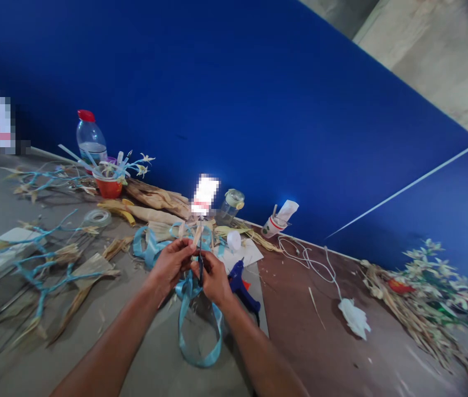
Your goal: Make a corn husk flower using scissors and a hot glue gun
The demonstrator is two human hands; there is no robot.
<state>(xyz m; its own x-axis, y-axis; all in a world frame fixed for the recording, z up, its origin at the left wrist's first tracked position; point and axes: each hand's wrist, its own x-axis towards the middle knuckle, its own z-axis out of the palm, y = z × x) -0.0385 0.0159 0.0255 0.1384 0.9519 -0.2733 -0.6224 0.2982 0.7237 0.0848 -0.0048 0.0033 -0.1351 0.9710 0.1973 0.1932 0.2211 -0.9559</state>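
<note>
My left hand (171, 266) pinches a small pale strip of dried husk (196, 237). Closed around dark scissors (201, 262), my right hand (214, 278) is close beside it, with the blades pointing up at the strip. Light blue ribbon (182, 325) hangs in a loop below both hands, and more of it lies coiled behind the left hand. A blue glue gun (238, 281) rests just right of the right hand. Behind the hands are a white spool (234, 240) and a white sheet (253, 252).
Blue-wrapped stems (43, 289) and a tape roll (97, 218) lie left. Along the blue partition (234, 99) stand a red-capped bottle (91, 138), a red cup (108, 186), a jar (232, 204) and a white cup (273, 226). White cord (314, 263) and dried flowers (436, 275) lie right.
</note>
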